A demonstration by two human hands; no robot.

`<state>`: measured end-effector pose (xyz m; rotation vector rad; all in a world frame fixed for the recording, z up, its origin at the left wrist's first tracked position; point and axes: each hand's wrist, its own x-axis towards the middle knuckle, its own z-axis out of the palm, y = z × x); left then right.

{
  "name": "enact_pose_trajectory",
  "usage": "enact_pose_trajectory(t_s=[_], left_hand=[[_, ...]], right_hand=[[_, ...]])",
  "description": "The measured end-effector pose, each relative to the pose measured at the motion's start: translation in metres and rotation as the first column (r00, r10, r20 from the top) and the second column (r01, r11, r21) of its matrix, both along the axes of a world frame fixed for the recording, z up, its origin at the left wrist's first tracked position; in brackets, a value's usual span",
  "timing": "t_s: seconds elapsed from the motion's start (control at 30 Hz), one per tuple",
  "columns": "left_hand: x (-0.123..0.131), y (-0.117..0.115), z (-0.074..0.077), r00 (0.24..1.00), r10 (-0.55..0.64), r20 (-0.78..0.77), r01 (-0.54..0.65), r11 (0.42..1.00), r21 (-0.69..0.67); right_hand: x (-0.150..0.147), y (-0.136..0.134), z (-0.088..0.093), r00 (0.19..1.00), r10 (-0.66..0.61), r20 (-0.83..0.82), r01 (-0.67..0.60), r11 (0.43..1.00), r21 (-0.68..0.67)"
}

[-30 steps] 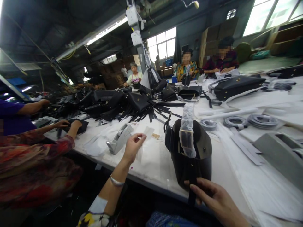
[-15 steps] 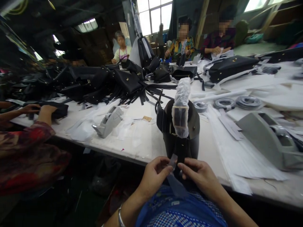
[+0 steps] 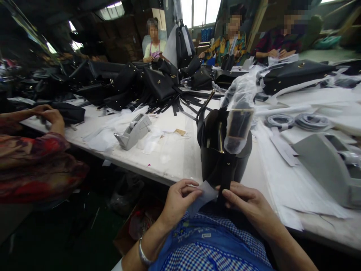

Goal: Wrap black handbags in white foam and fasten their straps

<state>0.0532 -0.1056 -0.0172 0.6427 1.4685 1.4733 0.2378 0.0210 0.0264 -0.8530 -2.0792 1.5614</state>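
A black handbag [image 3: 216,165] stands at the table's front edge, right before me. Clear plastic wrap [image 3: 239,109] covers its handle and a gold-coloured buckle. From the bag's near side a black strap [image 3: 225,184] hangs down over the edge. My right hand [image 3: 244,199] pinches this strap between thumb and fingers. Beside it, my left hand [image 3: 183,197] is closed on a translucent plastic sheet [image 3: 203,195], which reaches toward the strap. Whether the sheet touches the strap I cannot tell.
Grey tape dispensers stand left [image 3: 134,131] and right [image 3: 332,165] of the bag. White paper sheets [image 3: 276,184] lie at the right. Black bags [image 3: 159,84] and loose straps are heaped behind. A co-worker's hands [image 3: 50,114] work at far left; several people sit across the table.
The view has shifted, so the bag appears farther right and turned a little. The wrapped handle now leans right. The plastic sheet has moved from hanging down to spreading up beside the strap.
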Motion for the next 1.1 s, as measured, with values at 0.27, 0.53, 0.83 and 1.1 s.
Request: enact_pose_trajectory(t_s=[0.27, 0.53, 0.83, 1.1], left_hand=[[0.002, -0.013, -0.006, 0.993, 0.075, 0.094, -0.074, 0.997, -0.011], [0.0, -0.022, -0.016, 0.981, 0.094, 0.17, -0.102, 0.994, 0.043], [0.002, -0.021, -0.018, 0.984, 0.053, 0.173, -0.063, 0.996, 0.056], [0.005, -0.022, -0.018, 0.976, 0.009, 0.219, -0.025, 0.997, 0.073]], right_hand=[[-0.005, -0.015, -0.015, 0.951, -0.277, -0.137, 0.267, 0.96, -0.084], [-0.023, -0.021, -0.019, 0.814, -0.489, -0.314, 0.477, 0.871, -0.119], [-0.034, -0.022, -0.018, 0.795, -0.521, -0.312, 0.534, 0.844, -0.05], [-0.033, -0.022, -0.022, 0.813, -0.497, -0.303, 0.515, 0.857, -0.026]])
